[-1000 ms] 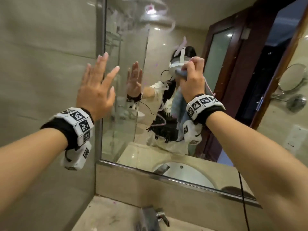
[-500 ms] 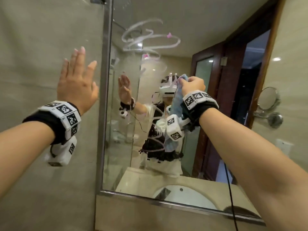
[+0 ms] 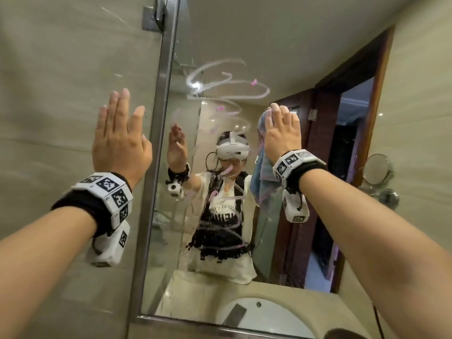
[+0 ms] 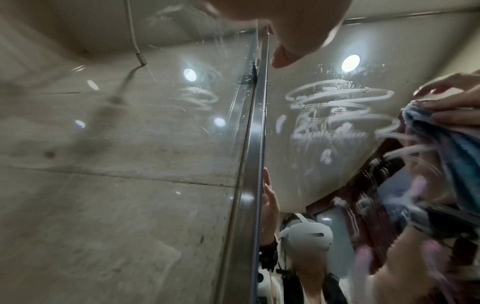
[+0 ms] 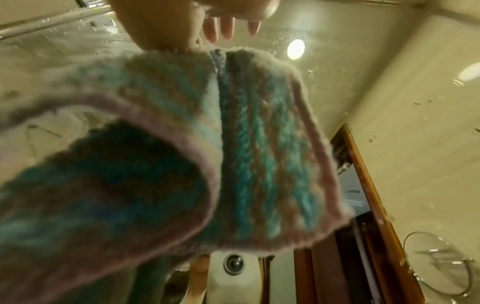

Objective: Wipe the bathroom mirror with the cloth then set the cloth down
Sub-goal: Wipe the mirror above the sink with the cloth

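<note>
The right hand (image 3: 282, 133) presses the cloth (image 3: 263, 177) flat-fingered against the mirror (image 3: 220, 33) — toward its right edge, beside white smear loops (image 3: 227, 86). The left hand (image 3: 121, 140) (fingers straight) lies spread on the tiled wall (image 3: 61, 69) — just past the mirror's left edge.

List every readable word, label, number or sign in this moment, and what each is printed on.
No text reads clearly.
Print on the reflected T-shirt: mirrored and blurred, unreadable.
Wristbands on the left hand and right hand: square black-and-white marker patterns only, no words.
Smears on the mirror: scribbled loops, not writing.
</note>
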Motion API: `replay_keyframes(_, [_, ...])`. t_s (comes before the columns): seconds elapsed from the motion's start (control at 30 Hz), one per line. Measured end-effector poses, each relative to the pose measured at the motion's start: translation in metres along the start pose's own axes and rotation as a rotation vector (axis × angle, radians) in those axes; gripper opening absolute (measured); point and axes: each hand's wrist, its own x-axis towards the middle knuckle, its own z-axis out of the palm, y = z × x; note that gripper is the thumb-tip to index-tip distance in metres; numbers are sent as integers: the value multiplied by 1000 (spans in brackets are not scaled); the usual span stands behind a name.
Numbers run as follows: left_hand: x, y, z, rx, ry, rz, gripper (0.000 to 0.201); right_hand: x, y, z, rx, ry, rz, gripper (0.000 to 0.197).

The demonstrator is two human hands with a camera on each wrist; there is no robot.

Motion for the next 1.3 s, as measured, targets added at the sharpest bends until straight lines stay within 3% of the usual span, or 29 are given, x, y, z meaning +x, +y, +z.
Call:
replay_keyframes(0.2, [1,1,3,15,16,-31,55,3,-17,20,199,-152,215,79])
replay_keyframes(0.33, [1,1,6,26,35,-24,57,35,-22,17,336,-90,357,80])
replay_keyframes(0.53, [1,-1,11,53,72,-26,57,80,-30,5,388,47,416,79])
replay_keyframes(0.87, [1,-2,14,86,84,-11,58,140,-72,-25,334,-21,169,75])
replay_keyframes(1.07, [-1,-3,14,96,73,-5,57,138,-121,-29,231,-53,-119,70])
replay_keyframes(1.3, [-4,-2,9,115,5,-20,59,99,-164,-14,86,-96,-413,61])
